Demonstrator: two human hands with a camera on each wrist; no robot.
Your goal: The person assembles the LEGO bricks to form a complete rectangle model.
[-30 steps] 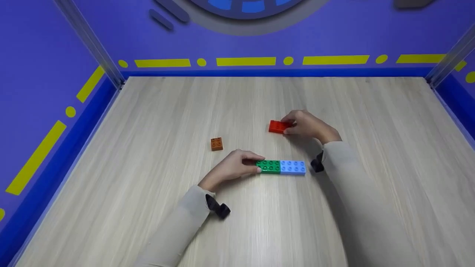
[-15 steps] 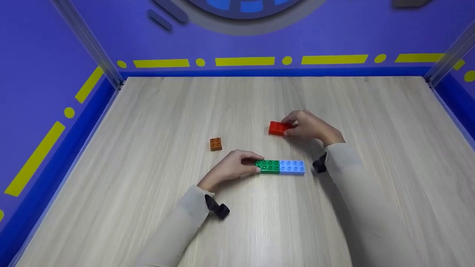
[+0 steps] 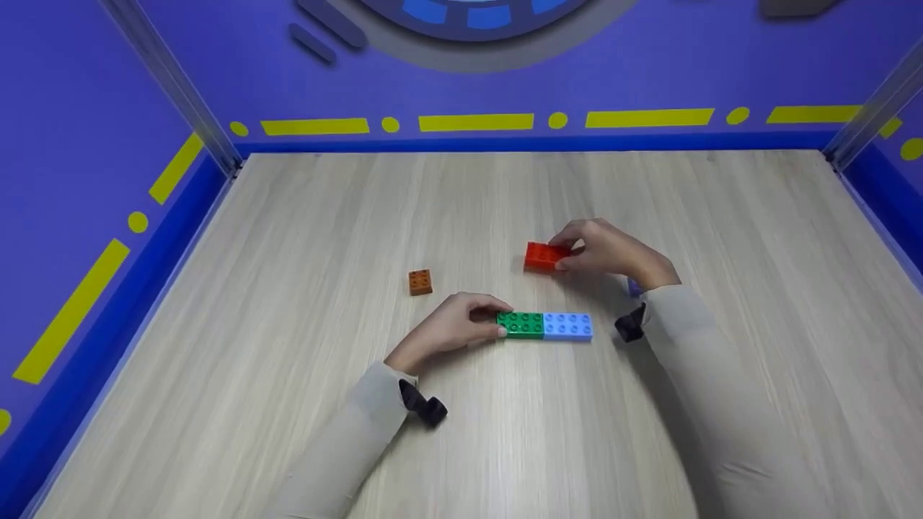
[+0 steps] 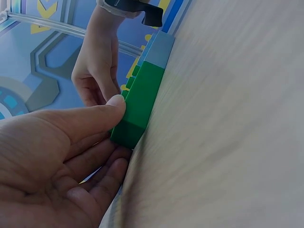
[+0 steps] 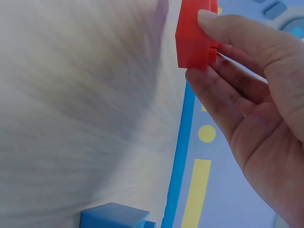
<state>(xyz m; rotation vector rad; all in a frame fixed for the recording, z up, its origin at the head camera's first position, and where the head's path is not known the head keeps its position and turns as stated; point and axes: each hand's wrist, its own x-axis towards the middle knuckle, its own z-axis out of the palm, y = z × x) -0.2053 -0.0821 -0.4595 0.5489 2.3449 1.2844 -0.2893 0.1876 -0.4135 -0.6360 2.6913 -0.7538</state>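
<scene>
In the head view my left hand point(image 3: 456, 321) pinches the left end of a green toy building brick point(image 3: 523, 325), thumb on the near side and fingers on the far side. A light blue brick point(image 3: 568, 326) sits end to end against the green one, both flat on the table. My right hand point(image 3: 609, 249) grips the right end of a red brick point(image 3: 541, 257), studs up, farther back. In the right wrist view the red brick point(image 5: 194, 40) appears raised off the tabletop between thumb and fingers. The left wrist view shows the left thumb on the green brick point(image 4: 138, 102).
A small orange-brown brick point(image 3: 420, 282) lies on the wood-grain table point(image 3: 324, 238), left of the red one. Part of a purple-blue brick point(image 3: 634, 287) shows beside the right sleeve, which hides the remainder. Blue panels point(image 3: 461, 94) wall the back and sides.
My right hand has shifted slightly toward me and right with the red brick. The purple-blue brick has come into sight by the right sleeve. The left hand has stayed in place.
</scene>
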